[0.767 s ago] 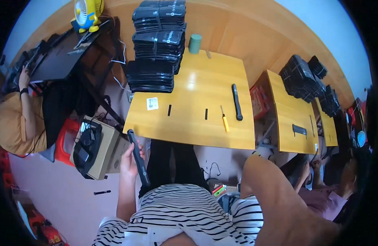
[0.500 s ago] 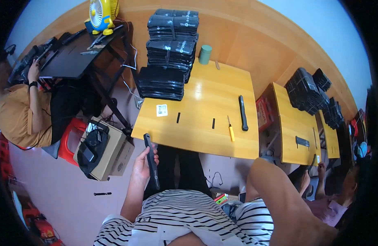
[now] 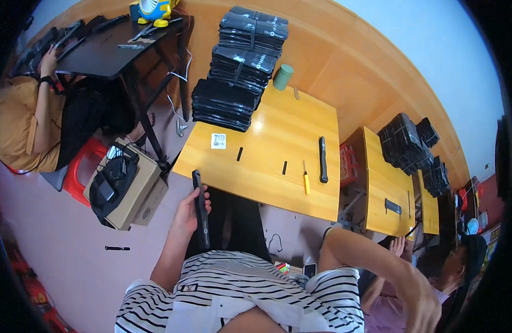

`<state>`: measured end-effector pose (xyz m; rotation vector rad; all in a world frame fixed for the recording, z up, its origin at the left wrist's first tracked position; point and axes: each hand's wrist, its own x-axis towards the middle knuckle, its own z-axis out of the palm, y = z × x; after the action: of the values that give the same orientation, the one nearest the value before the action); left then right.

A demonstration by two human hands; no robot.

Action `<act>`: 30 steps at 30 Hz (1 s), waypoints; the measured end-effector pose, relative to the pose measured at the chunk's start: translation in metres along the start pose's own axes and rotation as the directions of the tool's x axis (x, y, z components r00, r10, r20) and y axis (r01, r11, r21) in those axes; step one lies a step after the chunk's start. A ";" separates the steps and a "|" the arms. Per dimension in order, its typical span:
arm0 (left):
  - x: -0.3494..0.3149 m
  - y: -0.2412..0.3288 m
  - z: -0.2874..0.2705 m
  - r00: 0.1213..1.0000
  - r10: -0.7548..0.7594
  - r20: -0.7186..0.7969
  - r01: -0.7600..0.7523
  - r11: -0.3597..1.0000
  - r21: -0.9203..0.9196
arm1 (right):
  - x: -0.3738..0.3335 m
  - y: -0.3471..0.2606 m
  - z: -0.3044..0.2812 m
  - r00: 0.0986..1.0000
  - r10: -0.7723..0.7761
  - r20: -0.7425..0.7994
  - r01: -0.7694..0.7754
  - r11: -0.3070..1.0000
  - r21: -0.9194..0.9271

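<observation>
My left hand is closed round a long, slim black bar-shaped piece with a rounded upper end, held upright in front of my lap near the table edge. My right hand is at the lower right, away from the table, with its back showing. Its fingers bend downward and their tips are lost near the dark rim. On the yellow wooden table lie a similar black bar, a yellow-handled screwdriver, two short black strips and a white label.
Bundled stacks of flat black pouches stand at the table's far left, beside a green canister. A cardboard box holding a black bag is on the floor at left. One co-worker sits left, another at right by a second table.
My right arm has swung further right and down, bringing the hand into view. The view has shifted. My left hand still holds the black bar.
</observation>
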<state>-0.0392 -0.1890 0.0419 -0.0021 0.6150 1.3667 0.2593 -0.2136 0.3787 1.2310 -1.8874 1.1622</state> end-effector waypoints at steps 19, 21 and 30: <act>0.042 -0.044 0.104 0.956 0.039 0.292 -0.185 0.851 0.492 | -0.211 0.178 0.076 -0.339 0.522 -0.782 -0.840 0.207 0.502; 0.024 -0.053 0.091 0.968 -0.042 0.249 -0.117 0.801 0.588 | -0.215 0.172 0.075 -0.300 0.481 -0.824 -0.858 0.240 0.453; 0.025 -0.032 0.067 0.974 -0.115 0.194 0.005 0.872 0.489 | -0.333 0.114 0.006 0.025 -0.111 -0.993 -0.785 -0.617 0.049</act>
<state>0.0188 -0.1507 0.0769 0.5275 0.7518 1.1008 0.2848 -0.0652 0.0600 -1.6764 -1.7162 -0.0239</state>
